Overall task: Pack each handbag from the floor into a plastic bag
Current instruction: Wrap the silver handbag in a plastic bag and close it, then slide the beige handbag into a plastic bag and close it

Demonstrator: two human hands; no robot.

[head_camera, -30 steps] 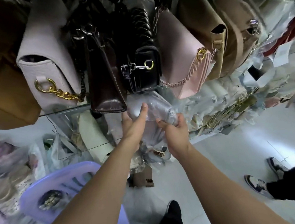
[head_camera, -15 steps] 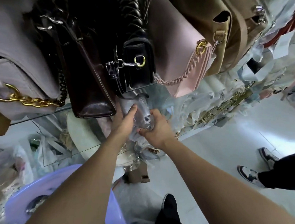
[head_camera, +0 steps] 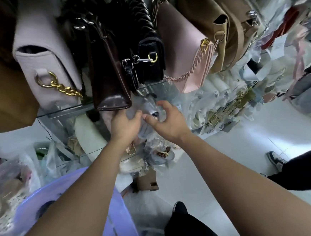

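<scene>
1. The right hand (head_camera: 167, 123) has loosened to a half-open curl around the crumpled clear plastic bag (head_camera: 149, 107), while the left hand (head_camera: 125, 126) still grips it.
2. The bag rests at the glass shelf (head_camera: 66, 111) and is probably stowed; the small brown handbag (head_camera: 148, 181) waits on the floor.

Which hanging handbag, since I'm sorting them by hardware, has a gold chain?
The pale lilac handbag, left of the dark brown one; the pink handbag has a pink chain instead.
</scene>
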